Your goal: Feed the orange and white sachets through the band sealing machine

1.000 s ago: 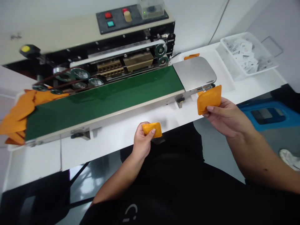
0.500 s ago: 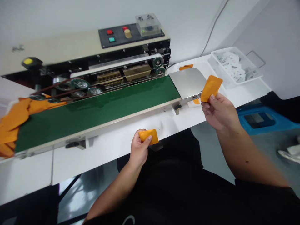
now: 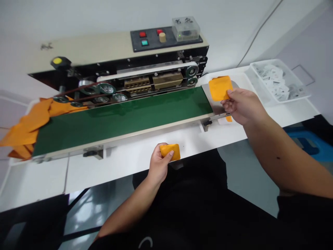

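Note:
An orange pouch [image 3: 220, 88] is pinched at its lower right edge by my right hand [image 3: 241, 104], held up over the metal plate [image 3: 207, 96] at the belt's right end. My left hand [image 3: 160, 162] is closed around a second orange pouch [image 3: 171, 151], in front of the sealing machine, near the table's front edge. Whether that hand holds one pouch or a small stack, I cannot tell. Behind both hands runs the machine's green conveyor belt [image 3: 130, 118].
Orange pouches [image 3: 28, 126] lie heaped at the belt's left end. The band sealer [image 3: 99, 52] has buttons and a knob on top, with a small clear box [image 3: 185, 28] there. A plastic bin [image 3: 279, 81] of white packets stands at the right; a blue stool [image 3: 309, 144] is below.
My right hand has brought its pouch leftward over the metal plate and turned it flatter to view. My left hand keeps its hold. The whole view has shifted somewhat.

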Available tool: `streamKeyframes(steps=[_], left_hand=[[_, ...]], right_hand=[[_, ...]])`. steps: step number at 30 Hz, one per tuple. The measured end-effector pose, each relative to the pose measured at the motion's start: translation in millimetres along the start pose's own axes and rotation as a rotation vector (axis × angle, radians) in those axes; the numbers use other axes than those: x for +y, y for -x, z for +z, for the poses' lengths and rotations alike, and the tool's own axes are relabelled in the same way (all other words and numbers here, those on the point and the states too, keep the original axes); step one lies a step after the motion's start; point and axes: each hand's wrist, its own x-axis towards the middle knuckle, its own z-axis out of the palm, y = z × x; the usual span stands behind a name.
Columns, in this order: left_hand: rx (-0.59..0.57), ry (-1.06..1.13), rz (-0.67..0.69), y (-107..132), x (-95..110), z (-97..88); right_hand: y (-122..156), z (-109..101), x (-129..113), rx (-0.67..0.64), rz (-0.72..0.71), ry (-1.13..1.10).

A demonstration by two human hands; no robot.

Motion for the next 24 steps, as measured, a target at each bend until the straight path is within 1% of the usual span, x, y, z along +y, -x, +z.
streamKeyframes(steps=[5,9,16,24], left_hand=[[0.008,-0.008,0.0,-1.8,0.5,-1.4],[0.008,-0.013,-0.002,-3.1,0.0,-3.8],[0.026,-0.011,-0.013,-3.5,-0.1,-5.5],[0.024,-0.008,-0.009,-4.3,0.3,-6.6]], right_hand=[[-22.7,17.5,-0.2,-0.029,0.037,0.068],[-34.7,29.3,-0.4,-0.026,0.026,0.063],[-40.1,47.0,-11.7,0.005,0.068,0.064],[-48.2,58.8,-14.2,-0.037,0.066,0.124]])
